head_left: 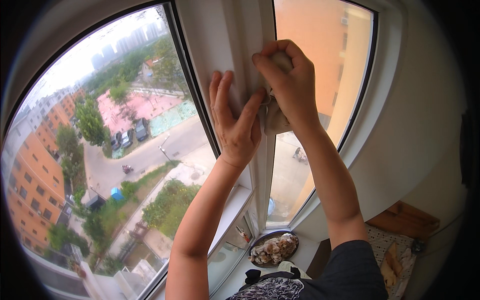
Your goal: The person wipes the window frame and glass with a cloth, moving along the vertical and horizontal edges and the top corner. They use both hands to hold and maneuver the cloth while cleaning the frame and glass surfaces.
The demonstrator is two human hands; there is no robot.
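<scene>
My right hand (294,78) is raised to the white window frame (210,33), its fingers closed around a crumpled grey-beige cloth (276,118). Part of the cloth shows between thumb and fingers, and the rest hangs below the hand over the frame's edge beside the narrow right pane. Lower and to the left, my left hand (236,123) rests with spread fingers on the white corner post between the two panes. Its index fingertip is close to the cloth's edge; whether it touches the cloth is not clear.
On the white sill below stands a dark oval dish (268,264) with brownish, lumpy pieces. A patterned cloth (408,258) and a wooden board (405,221) lie at the lower right. The large left pane (150,112) shows a street, trees and buildings far below.
</scene>
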